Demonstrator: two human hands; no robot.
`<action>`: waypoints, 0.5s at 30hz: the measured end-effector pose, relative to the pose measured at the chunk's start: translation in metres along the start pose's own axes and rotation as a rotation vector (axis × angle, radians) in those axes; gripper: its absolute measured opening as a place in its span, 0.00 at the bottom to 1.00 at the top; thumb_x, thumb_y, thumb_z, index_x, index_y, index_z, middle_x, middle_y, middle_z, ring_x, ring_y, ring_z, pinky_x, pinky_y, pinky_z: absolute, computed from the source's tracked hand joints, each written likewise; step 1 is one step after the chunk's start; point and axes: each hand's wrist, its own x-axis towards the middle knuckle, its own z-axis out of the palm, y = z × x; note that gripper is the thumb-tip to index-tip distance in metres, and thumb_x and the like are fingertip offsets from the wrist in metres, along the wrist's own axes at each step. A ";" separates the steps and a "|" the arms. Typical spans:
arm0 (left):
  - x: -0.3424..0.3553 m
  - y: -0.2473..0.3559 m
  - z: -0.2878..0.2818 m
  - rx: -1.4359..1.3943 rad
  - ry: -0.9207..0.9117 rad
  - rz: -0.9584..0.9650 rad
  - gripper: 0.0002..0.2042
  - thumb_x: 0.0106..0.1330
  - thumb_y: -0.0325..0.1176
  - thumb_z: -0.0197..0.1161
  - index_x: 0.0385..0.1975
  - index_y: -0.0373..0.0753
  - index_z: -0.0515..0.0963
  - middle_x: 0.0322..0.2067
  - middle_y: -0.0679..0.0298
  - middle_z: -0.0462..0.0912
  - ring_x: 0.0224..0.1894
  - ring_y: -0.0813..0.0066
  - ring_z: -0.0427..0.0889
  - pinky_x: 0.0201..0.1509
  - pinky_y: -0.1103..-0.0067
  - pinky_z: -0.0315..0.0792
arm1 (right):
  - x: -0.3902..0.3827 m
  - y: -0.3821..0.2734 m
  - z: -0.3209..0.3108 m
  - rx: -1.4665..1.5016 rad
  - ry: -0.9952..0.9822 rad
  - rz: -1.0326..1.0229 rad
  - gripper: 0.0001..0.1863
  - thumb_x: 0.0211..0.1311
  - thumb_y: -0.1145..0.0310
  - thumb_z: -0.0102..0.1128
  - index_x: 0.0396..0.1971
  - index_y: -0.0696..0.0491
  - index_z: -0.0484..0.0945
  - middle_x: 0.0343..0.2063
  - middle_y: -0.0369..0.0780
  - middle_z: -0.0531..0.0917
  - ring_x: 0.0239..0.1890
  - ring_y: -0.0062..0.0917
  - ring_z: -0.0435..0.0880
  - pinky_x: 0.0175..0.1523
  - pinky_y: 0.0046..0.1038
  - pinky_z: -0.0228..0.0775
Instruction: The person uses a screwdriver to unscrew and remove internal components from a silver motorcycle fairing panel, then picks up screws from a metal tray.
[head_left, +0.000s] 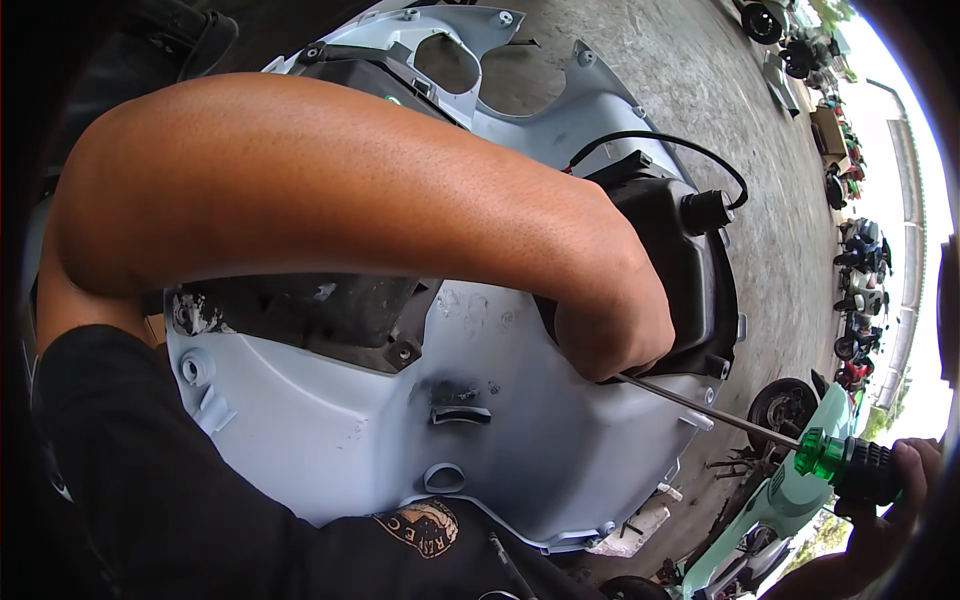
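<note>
- Gripping the green-and-black ribbed handle of a long, steel-shafted screwdriver (822, 456) with the right hand (893, 485), fingers clamped round it, probably for firm turning force.
- Curling the left hand (615, 325) closed at the shaft's far end, perhaps for steadying; cannot tell whether clamped on the shaft or on something hidden.
- Reaching over the pale blue-grey moulded plastic shell (565, 440), seemingly to guide from above, with the right hand well apart.
- Pointing the shaft toward the lower edge of a black, box-shaped plastic housing (685, 275); cannot see the tip.
- Arching clear of the shaft: a thin black cable (660, 135) from a round black cap (706, 212).
</note>
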 end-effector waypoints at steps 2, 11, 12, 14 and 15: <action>-0.013 0.002 0.007 -0.008 0.026 -0.001 0.18 0.61 0.27 0.52 0.50 0.37 0.82 0.47 0.53 0.85 0.49 0.56 0.83 0.53 0.62 0.74 | 0.016 0.007 -0.026 -0.155 -0.356 0.029 0.21 0.73 0.51 0.50 0.35 0.57 0.71 0.35 0.44 0.75 0.36 0.33 0.75 0.39 0.33 0.68; -0.009 -0.001 0.011 0.058 0.036 0.001 0.18 0.63 0.28 0.51 0.50 0.36 0.82 0.47 0.54 0.85 0.50 0.57 0.83 0.52 0.62 0.76 | 0.079 -0.048 -0.044 -0.152 -0.630 -0.038 0.26 0.68 0.47 0.57 0.46 0.58 0.73 0.38 0.45 0.77 0.38 0.35 0.77 0.42 0.35 0.70; -0.009 0.001 0.011 0.062 0.049 -0.012 0.18 0.63 0.28 0.51 0.50 0.36 0.82 0.47 0.54 0.85 0.50 0.57 0.83 0.52 0.62 0.76 | 0.081 -0.051 -0.044 -0.157 -0.635 -0.042 0.27 0.67 0.46 0.58 0.48 0.58 0.73 0.39 0.45 0.77 0.39 0.36 0.77 0.42 0.35 0.70; -0.008 0.002 0.012 0.067 0.053 -0.026 0.18 0.63 0.29 0.52 0.50 0.36 0.82 0.47 0.54 0.84 0.50 0.56 0.83 0.52 0.62 0.76 | 0.084 -0.057 -0.041 -0.163 -0.655 -0.053 0.30 0.66 0.45 0.59 0.50 0.59 0.74 0.39 0.45 0.77 0.39 0.36 0.77 0.43 0.36 0.71; -0.005 0.001 0.012 0.068 0.044 -0.027 0.18 0.63 0.29 0.52 0.50 0.36 0.82 0.48 0.54 0.84 0.50 0.56 0.83 0.52 0.62 0.76 | 0.085 -0.058 -0.036 -0.155 -0.665 -0.046 0.31 0.65 0.45 0.60 0.51 0.59 0.74 0.40 0.46 0.78 0.39 0.37 0.78 0.43 0.36 0.71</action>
